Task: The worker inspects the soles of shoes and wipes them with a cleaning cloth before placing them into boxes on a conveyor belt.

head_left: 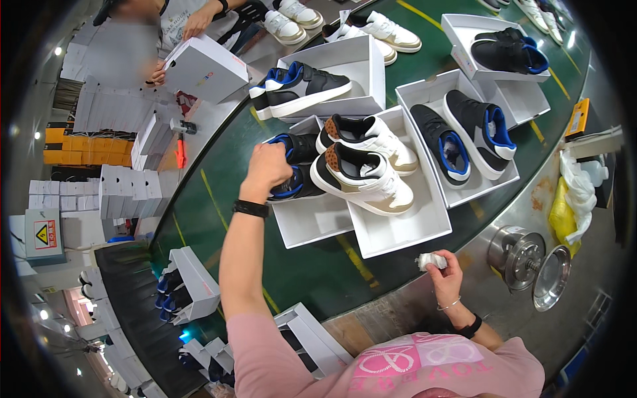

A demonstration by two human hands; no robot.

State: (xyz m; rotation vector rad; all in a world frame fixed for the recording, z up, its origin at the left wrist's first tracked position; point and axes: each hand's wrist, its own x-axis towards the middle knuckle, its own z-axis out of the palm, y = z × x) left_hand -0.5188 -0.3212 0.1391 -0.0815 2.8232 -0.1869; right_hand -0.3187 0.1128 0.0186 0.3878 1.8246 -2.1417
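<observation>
"While the left hand (269, 169) is reaching over the green work surface (322, 272), what are its fingers doing?"

"They're curling at the collars of two dark, blue-lined shoes (305, 180). The hand is hiding its fingertips, so I can't tell whether they're gripping. That pair is sitting in a white box (315, 222)."

"And the right hand (448, 278)?"

"Its thumb and fingers are pinching one crumpled white wad (431, 261), which they're holding up near the work surface's near edge."

"Are you seeing any writing?"

"Lettering is running across the pink shirt (398, 365), beside printed rope loops. Coloured print is showing on one grey-white carton (206, 69) that a co-worker is holding in two hands. One yellow triangular warning sign (44, 234) is marking a grey cabinet (45, 255) on the left."

"How many other shoes are you counting close by?"

"Two white shoes with spotted heels (381, 182) are resting over a neighbouring box (408, 235). To their right, two black shoes with blue linings (468, 116) are lying in another box. Behind, two black-and-grey shoes (312, 93) are leaning at an open box (368, 66), and two black shoes at the upper right (497, 56) are occupying their own."
</observation>
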